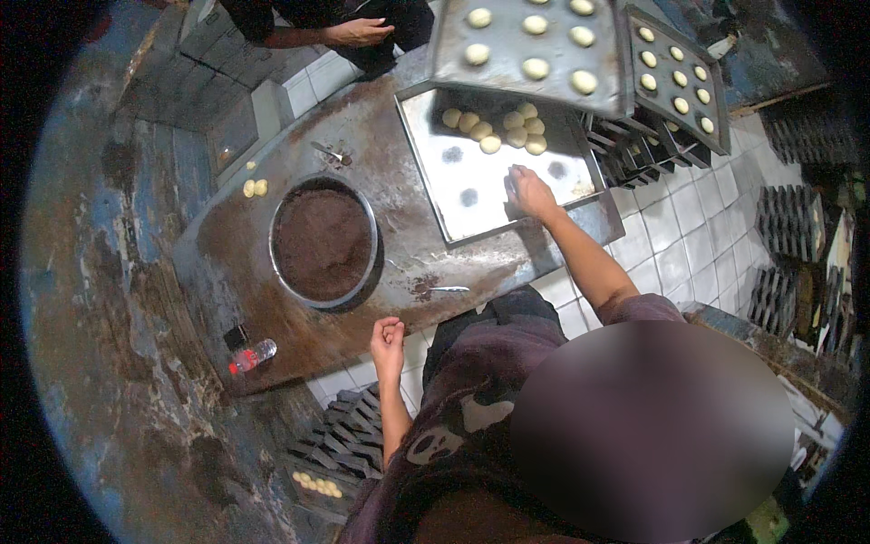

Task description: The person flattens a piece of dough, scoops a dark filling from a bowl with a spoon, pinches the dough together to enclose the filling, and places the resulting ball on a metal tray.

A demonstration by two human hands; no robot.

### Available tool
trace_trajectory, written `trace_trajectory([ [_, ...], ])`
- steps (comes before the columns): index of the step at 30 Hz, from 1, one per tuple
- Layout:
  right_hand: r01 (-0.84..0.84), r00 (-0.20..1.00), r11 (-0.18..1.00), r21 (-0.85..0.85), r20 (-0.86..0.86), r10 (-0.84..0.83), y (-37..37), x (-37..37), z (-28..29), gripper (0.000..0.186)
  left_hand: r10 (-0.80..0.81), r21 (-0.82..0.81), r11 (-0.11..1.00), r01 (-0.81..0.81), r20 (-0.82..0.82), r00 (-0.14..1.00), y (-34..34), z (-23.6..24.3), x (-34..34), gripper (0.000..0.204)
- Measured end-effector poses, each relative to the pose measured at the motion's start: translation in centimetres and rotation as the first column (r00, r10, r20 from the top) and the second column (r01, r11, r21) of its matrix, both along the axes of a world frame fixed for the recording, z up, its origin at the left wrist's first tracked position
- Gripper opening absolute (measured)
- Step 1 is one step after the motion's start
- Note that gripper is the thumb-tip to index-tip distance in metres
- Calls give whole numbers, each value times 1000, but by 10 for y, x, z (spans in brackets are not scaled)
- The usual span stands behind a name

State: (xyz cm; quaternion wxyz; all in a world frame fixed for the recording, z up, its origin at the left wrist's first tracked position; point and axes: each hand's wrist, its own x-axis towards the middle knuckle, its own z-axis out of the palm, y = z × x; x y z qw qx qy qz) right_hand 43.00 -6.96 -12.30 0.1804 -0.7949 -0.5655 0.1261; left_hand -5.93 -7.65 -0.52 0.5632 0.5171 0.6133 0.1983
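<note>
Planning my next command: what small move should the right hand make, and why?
Probably ease the right hand forward to the dough balls: they cluster just ahead of it on the metal tray, while the left hand is farther off.

Right hand (532,193) extended forward, curled; left hand (388,337) nearer, loosely curled

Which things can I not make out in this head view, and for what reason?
All in the head view:
Upper baking tray: far edge, cut off by the picture's top.
Lower baking tray: far edge, hidden by the upper one.
Right hand: anything inside its grip, hidden by the fingers and back of the hand.
Co-worker: head, cut off by the picture's top.
Blurred oval: whatever lies under it, lost in the blur.
</note>
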Motion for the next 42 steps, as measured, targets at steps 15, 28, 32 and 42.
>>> trace_trajectory([
  [15,-298,925,953,-56,229,303,127,73,-29,13,85,-24,996,-89,-112,990,-12,30,77,17],
  [28,-321,275,947,-9,-958,84,97,-110,158,27,222,-81,974,-212,525,822,124,34,195,51],
  [32,-172,421,975,143,-884,204,84,-174,202,30,249,105,937,-333,468,848,139,76,177,48],
  [42,230,366,917,326,-902,229,128,-295,237,19,123,81,940,-332,826,550,151,113,85,33],
])
